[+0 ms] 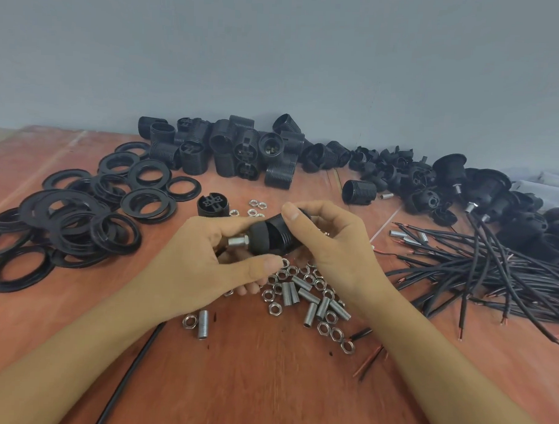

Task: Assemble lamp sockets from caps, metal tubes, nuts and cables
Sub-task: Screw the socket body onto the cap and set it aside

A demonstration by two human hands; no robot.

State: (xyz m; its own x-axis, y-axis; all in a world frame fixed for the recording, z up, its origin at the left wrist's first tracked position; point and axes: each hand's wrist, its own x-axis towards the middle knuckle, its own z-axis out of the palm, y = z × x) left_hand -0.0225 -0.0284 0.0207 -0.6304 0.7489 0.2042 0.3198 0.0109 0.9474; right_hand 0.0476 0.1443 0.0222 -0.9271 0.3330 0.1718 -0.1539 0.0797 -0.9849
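Socket cap pinched by left hand, right hand gripping socket body

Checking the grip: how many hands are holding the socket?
2: the left hand pinches the socket at its cap end; the right hand grips its threaded body.

Held up on its side between my left hand and right hand, a black lamp socket points its domed cap leftward, with a short threaded metal tube jutting from it. Below it, silver nuts and tubes lie scattered. Black cables with bared copper ends sprawl at right, and ribbed socket bodies are heaped at the back.
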